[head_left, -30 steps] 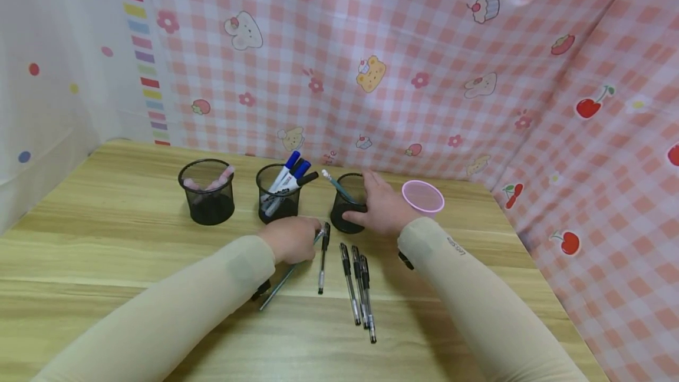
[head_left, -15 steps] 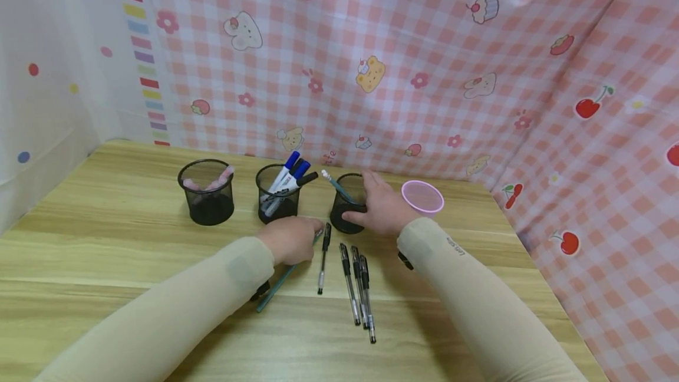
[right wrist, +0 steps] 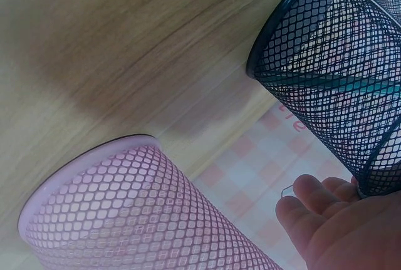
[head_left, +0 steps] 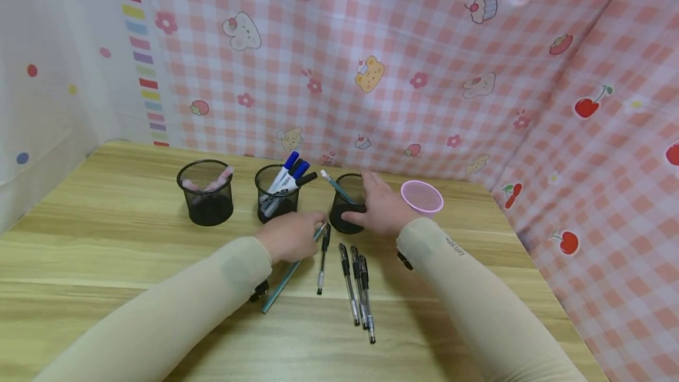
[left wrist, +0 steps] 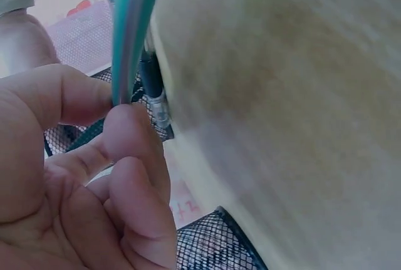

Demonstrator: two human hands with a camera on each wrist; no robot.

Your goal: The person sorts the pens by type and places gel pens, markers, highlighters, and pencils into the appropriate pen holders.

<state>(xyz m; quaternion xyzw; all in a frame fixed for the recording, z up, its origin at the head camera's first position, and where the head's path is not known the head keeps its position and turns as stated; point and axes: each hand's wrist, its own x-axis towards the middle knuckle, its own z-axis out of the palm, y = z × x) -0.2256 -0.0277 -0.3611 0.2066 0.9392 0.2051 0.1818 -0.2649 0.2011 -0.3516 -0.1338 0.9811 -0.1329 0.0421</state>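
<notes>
In the head view my left hand (head_left: 292,236) is just in front of the black mesh cup of markers (head_left: 278,196). Its thumb and index finger pinch a slim teal pencil (head_left: 286,282), which slants down toward the near left. Close up in the left wrist view, the pencil (left wrist: 133,32) stands between the thumb and fingertips. My right hand (head_left: 384,205) holds another black mesh pen cup (head_left: 345,220) by its right side, thumb across the front. A teal pencil with a white end (head_left: 335,186) leans inside that cup. The right wrist view shows fingers at its rim.
Just right of the pencil lies a black-capped gel pen (head_left: 323,258). Several similar pens (head_left: 358,287) lie nearer me. A pink mesh cup (head_left: 422,196) stands beside my right wrist. Far left, another black mesh cup (head_left: 209,205) holds pink items. A checked curtain (head_left: 339,46) backs the table.
The left fingers have shifted slightly on the pencil, and its near end has moved a little to the right. The right hand and its cup keep their place.
</notes>
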